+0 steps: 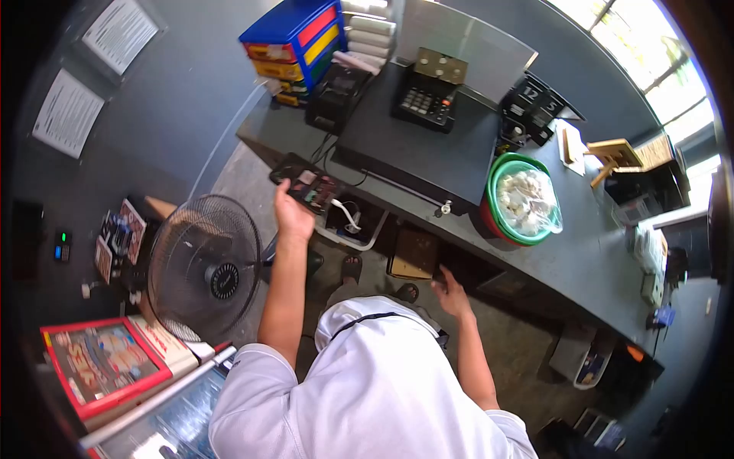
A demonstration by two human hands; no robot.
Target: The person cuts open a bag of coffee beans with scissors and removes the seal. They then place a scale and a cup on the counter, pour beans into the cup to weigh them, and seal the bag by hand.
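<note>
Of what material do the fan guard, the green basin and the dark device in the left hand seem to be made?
Fan guard: probably metal with dark finish, judging by its thin wires.
Green basin: likely plastic, smooth and slightly shiny; its colour looks even along the rim.
Dark device: perhaps plastic, from its black casing; too small to judge the finish.

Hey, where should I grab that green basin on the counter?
Probably take the green basin by its left rim, the right hand coming from your side of the counter: that lip curves bare, while the clear bag overlaps the right rim.
</note>
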